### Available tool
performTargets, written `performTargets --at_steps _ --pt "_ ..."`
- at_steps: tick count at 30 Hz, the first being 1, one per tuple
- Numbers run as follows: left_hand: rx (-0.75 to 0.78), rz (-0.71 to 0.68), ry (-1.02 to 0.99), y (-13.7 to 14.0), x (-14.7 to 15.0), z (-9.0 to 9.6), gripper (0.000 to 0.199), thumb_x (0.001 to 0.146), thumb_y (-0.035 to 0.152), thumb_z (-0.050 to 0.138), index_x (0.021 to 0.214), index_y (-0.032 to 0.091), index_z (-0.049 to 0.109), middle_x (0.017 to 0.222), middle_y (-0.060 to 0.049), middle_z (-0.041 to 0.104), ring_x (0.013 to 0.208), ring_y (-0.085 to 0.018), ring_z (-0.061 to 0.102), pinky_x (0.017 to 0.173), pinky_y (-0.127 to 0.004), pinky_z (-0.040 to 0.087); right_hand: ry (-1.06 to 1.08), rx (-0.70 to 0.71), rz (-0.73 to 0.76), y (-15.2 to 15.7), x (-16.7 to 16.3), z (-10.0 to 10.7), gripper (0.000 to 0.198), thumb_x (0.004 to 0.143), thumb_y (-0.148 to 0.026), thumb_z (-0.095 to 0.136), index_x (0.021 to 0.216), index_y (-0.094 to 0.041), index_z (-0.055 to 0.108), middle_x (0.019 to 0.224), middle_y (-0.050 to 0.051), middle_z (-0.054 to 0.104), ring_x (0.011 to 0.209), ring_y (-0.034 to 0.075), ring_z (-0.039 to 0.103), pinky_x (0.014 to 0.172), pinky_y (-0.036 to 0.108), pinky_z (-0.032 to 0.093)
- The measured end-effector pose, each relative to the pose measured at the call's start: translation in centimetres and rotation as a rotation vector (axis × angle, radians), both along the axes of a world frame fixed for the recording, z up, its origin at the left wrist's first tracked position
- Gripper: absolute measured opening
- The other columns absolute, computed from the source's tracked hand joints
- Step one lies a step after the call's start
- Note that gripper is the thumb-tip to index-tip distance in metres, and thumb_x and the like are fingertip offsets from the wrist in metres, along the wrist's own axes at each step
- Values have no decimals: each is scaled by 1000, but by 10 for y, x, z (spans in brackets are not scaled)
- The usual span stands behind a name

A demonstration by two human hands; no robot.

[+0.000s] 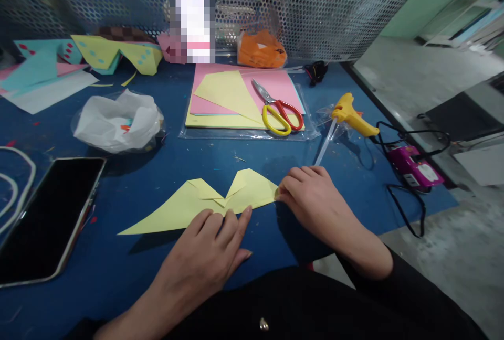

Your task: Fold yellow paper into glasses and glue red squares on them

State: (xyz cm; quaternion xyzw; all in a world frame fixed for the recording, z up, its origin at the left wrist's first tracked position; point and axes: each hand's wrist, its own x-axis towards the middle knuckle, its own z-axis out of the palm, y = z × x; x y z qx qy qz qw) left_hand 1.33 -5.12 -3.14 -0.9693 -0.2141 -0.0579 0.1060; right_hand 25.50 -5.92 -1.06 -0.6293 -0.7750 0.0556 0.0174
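Observation:
A folded sheet of yellow paper lies in front of me, with two raised peaks and a notch between them. My left hand rests on its lower edge near the middle, fingers laid out over the paper and holding nothing. At the paper's right corner, my right hand has its fingers curled together on the tip, which they partly hide. The long left point of the paper lifts slightly and casts a shadow on the blue table.
Scissors lie on stacked coloured paper. A yellow glue gun is to the right, near a magenta box with a black cord. Left are a phone and a scrap bag. Paper butterflies stand behind.

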Motion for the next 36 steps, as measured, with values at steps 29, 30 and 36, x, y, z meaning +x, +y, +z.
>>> performTargets --at_steps 29,30,36 --pt "111 -22 -218 -8 -6 -5 38 96 29 56 118 -1 66 113 -16 74 95 -27 68 89 -41 49 189 286 378 -53 -42 -29 48 100 -32 46 136 0 48 136 15 61 132 25 51 108 41 45" --pt "111 -20 -214 -8 -7 -5 37 97 28 55 118 0 66 115 -16 73 97 -27 69 89 -41 49 166 291 382 -54 -43 -28 49 101 -33 45 136 1 49 136 16 61 132 26 52 108 41 45" --pt "123 -19 -234 -10 -8 -1 34 98 29 55 114 1 68 113 -17 74 96 -26 71 87 -39 52 22 373 181 -61 -44 -26 47 101 -31 39 129 5 54 127 22 66 121 29 61 100 43 51"
